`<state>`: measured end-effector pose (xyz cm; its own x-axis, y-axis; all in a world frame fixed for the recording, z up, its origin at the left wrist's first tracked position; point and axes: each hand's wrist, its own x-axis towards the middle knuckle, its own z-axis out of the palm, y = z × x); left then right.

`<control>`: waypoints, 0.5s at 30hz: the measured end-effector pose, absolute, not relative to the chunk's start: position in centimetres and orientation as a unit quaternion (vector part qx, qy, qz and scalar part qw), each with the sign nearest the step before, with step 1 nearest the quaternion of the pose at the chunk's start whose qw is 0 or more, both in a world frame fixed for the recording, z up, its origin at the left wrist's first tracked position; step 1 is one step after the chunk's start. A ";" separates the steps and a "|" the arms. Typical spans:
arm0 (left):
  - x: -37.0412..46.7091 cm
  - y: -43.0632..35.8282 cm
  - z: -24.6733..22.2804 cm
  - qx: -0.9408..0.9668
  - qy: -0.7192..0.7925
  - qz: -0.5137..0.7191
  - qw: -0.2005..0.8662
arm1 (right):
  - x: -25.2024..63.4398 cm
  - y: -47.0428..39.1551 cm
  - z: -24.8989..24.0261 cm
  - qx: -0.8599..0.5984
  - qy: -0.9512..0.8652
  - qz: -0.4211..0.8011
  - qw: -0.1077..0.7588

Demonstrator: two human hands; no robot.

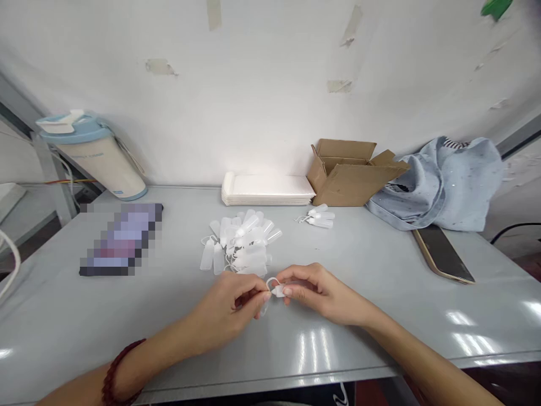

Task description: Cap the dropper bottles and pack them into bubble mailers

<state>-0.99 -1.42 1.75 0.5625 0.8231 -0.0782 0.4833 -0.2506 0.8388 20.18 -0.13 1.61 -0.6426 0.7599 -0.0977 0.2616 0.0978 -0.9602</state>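
My right hand [316, 290] is closed round a small translucent squeeze bottle [279, 291], its nozzle pointing left. My left hand [234, 301] pinches at the nozzle tip, where the thin looped cap strap [273, 279] ends; the cap itself is mostly hidden by the fingertips. A clear rounded bit [264, 308] shows below the left fingers, too small to make out. Just beyond my hands lies a loose pile of similar bottles [249, 239], several with looped straps. A smaller group of bottles [320, 217] lies apart, farther right.
Along the wall stand a stack of white padded envelopes [270, 189], an open cardboard box [359, 183] and a light blue cloth bag [456, 186]. A phone [443, 254] lies partly under the bag. To the left are a tumbler [97, 155] and a pixelated device [124, 237] on the grey table [359, 349].
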 end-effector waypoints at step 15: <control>-1.4 -0.7 2.4 0.770 0.422 0.216 0.427 | 20.2 0.0 1.5 -0.372 -0.697 0.564 0.240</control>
<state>-1.36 -0.68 2.36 0.5506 0.8343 -0.0279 0.4653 -0.2790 0.8400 20.23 0.02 1.54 -0.6078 0.7894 -0.0860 0.2479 0.0857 -0.9650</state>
